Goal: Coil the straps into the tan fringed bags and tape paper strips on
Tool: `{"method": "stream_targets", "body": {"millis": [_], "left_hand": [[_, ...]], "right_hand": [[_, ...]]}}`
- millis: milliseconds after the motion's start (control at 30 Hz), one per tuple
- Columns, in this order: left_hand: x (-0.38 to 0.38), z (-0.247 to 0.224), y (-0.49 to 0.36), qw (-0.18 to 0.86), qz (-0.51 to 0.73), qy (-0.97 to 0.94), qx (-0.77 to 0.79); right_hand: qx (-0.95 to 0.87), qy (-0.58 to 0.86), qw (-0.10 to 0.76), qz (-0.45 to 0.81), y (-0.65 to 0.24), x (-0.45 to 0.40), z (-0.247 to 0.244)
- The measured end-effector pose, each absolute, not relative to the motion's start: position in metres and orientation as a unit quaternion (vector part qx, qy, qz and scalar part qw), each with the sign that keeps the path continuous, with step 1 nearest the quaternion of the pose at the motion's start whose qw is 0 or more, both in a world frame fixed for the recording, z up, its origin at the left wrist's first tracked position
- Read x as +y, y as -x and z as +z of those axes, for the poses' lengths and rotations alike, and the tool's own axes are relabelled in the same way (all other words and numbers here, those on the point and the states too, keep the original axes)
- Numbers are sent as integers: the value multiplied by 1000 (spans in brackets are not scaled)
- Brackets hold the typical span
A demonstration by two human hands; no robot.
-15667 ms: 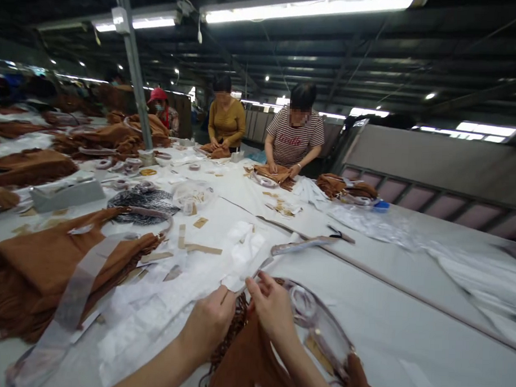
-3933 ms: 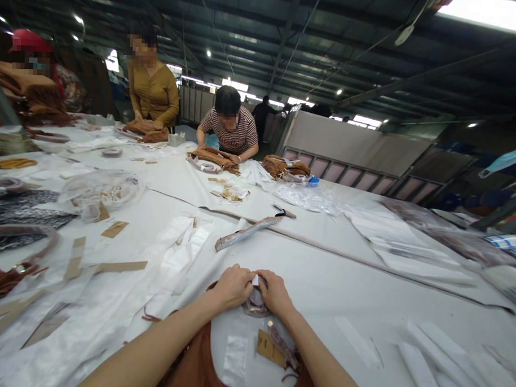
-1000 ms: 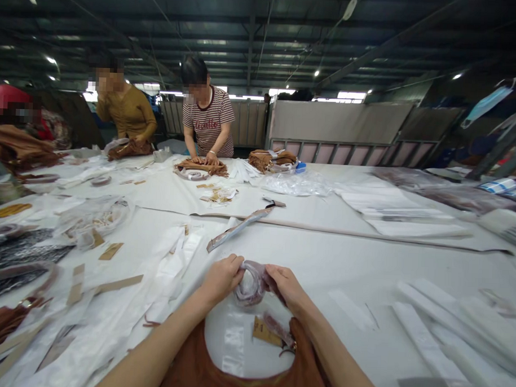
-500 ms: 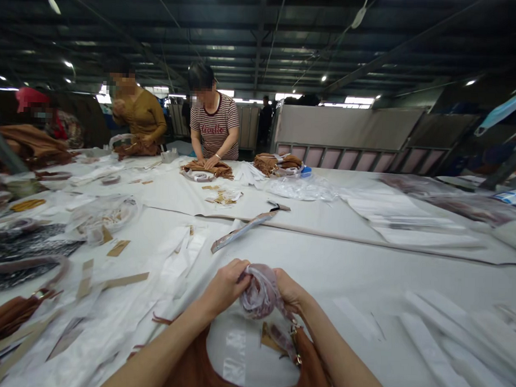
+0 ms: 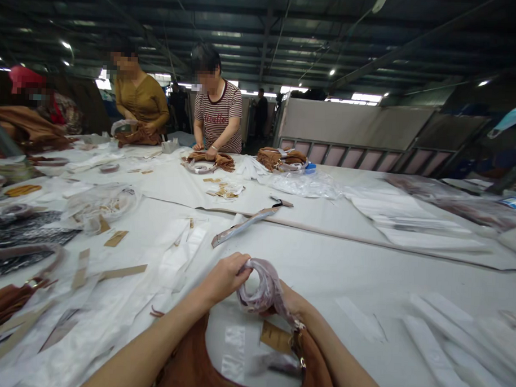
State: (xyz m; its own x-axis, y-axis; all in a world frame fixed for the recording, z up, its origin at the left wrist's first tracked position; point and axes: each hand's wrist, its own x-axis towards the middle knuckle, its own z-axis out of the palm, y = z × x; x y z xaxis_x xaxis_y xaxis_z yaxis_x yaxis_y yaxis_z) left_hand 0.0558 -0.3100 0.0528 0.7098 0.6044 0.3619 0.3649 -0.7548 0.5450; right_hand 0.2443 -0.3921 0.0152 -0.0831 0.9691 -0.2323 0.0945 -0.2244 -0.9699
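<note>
A bag strap (image 5: 269, 281) wrapped in pale, translucent film is coiled into a round loop in front of me. My left hand (image 5: 226, 278) pinches the coil's upper left side, thumb and fingers closed. On the coil's right side, my right hand (image 5: 291, 301) grips the strap, its fingers mostly hidden behind the wrapping. Gold-coloured hardware (image 5: 298, 327) joins the strap to a brown suede-like bag (image 5: 230, 384) lying below my forearms. Inside the bag's curved opening show a tan tag (image 5: 275, 337) and a blurred, film-wrapped piece (image 5: 281, 363).
White paper and plastic sheets (image 5: 110, 301) with cardboard strips cover the table's left side. White strips (image 5: 438, 358) lie at right. A long folded strip (image 5: 244, 227) rests ahead. Across the table, a person in a striped top (image 5: 218, 116) handles a brown fringed bag (image 5: 217, 160).
The coil has turned, and its open centre now faces me more. My right hand has slipped further behind it. The tan tag shows more fully.
</note>
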Motion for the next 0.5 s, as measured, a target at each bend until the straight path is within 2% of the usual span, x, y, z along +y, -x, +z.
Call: {"method": "stream_targets", "body": {"millis": [200, 367, 500], "left_hand": [[-310, 41, -58, 247, 275, -887, 277], [-315, 49, -62, 299, 275, -874, 265], [-319, 57, -62, 348, 265, -864, 250]], "right_hand": [[-469, 559, 385, 565, -250, -393, 23], [-512, 554, 470, 459, -244, -386, 34], [-514, 541, 503, 437, -239, -380, 29]]}}
